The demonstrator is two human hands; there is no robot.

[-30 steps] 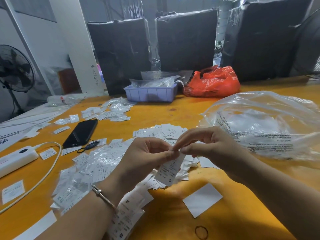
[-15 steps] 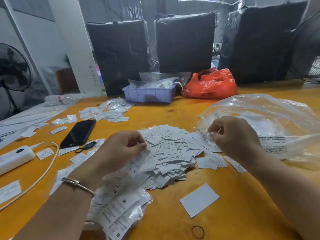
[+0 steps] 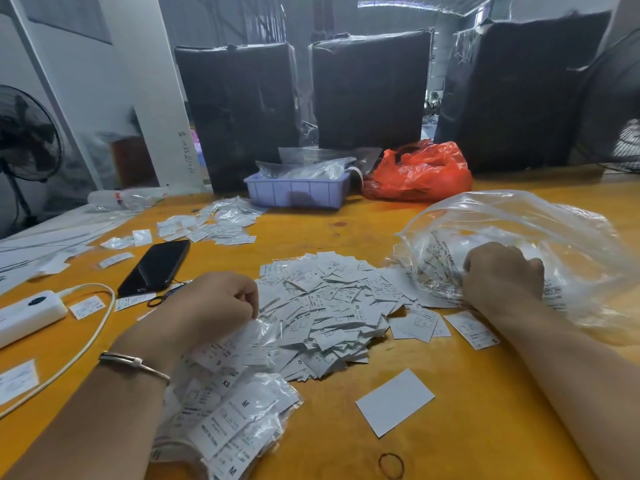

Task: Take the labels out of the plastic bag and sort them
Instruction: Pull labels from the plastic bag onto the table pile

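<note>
Labels point(image 3: 325, 306) are piled just left of the bag point(image 3: 519, 244), right hand point(image 3: 502, 275) bunching its crinkly mouth, left hand point(image 3: 211, 303) curled on a packet beside the pile; light, slippery slips, I'd guess, so pinch each by an edge.

Two hands are showing, the left point(image 3: 211, 306) and the right point(image 3: 502, 275). Three black bundles point(image 3: 370, 88) are standing behind the tabletop point(image 3: 485, 427). One phone point(image 3: 156, 266), one power bank point(image 3: 29, 315), one purple tray point(image 3: 298, 192), one red bag point(image 3: 420, 171), one large clear bag point(image 3: 554, 237) and one rubber band point(image 3: 391, 465) are lying there. Two fans point(image 3: 24, 136) are flanking. Loose labels point(image 3: 329, 306) are too many to count.
</note>
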